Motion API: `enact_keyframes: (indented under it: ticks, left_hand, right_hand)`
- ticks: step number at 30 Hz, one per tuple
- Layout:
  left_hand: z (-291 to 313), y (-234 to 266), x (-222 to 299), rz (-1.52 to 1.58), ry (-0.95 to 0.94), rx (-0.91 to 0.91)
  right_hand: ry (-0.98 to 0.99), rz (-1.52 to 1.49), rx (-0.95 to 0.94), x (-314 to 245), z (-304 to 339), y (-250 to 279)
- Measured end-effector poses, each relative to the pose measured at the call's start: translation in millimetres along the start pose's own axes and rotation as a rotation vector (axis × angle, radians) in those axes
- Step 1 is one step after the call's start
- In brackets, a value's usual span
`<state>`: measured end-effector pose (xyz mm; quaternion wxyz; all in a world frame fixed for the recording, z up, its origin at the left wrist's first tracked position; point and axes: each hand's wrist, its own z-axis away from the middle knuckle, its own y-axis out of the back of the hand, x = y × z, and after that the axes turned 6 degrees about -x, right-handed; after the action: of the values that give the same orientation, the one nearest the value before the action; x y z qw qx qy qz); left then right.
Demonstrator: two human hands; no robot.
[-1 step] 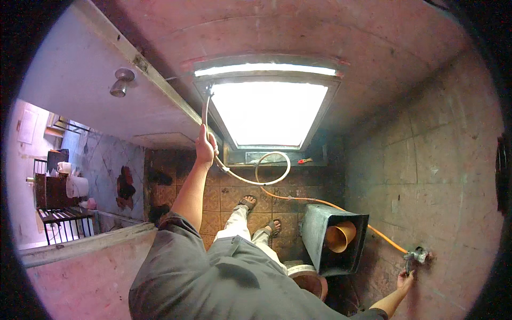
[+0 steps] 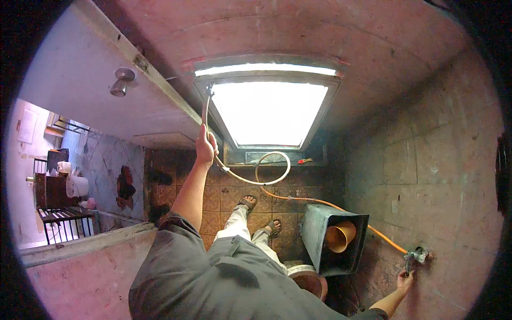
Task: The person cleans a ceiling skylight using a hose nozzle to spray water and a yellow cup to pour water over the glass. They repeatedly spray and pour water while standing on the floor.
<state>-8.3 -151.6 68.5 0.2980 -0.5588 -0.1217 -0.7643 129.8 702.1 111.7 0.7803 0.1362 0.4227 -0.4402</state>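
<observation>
Cream-white flexible hose (image 2: 289, 166) is held aloft by the left hand (image 2: 206, 148), whose fingers are curled closed around it. Its upper end is raised in front of the bright, pale-framed window (image 2: 269, 114), near the upper left corner, while below the hand a single round loop is formed above the brown patterned tile floor (image 2: 290, 224). Just under the loop, the cream-white length is met by a thin orange hose (image 2: 384, 236), which is led rightward to a grey metal tap (image 2: 417, 256) mounted on the stained, tiled wall (image 2: 437, 213). The tap's lower part is touched by the fingers of the right hand (image 2: 405, 280); how firmly it is gripped cannot be told. Between the person and that wall, a dark, square-sided plastic container (image 2: 317, 234) is seen, with a yellow-orange round vessel (image 2: 341, 236) set in its opening. Just beside it, a round, pale-rimmed bucket (image 2: 301, 271) is partly hidden by the grey shirt (image 2: 224, 280).
</observation>
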Motion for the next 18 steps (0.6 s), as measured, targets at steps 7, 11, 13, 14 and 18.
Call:
enact_keyframes:
  ticks: [7,11,13,14,18]
  left_hand:
    - [-3,6,-6,-0.009,-0.024,-0.001]
    - [-11,4,-1,0.01,-0.025,-0.01]
    - [-11,3,0,0.015,-0.02,-0.012]
    - [-11,4,1,0.013,-0.017,-0.007]
    - [-10,7,2,0.064,0.003,0.007]
  right_hand:
    - [-0.016,-0.008,0.052,1,2,-6]
    - [0.01,-0.003,0.01,4,-13,8]
    - [0.003,-0.007,-0.006,4,-19,15]
    - [0.002,-0.006,-0.004,4,-16,10]
    - [0.001,0.009,-0.023,6,-15,6]
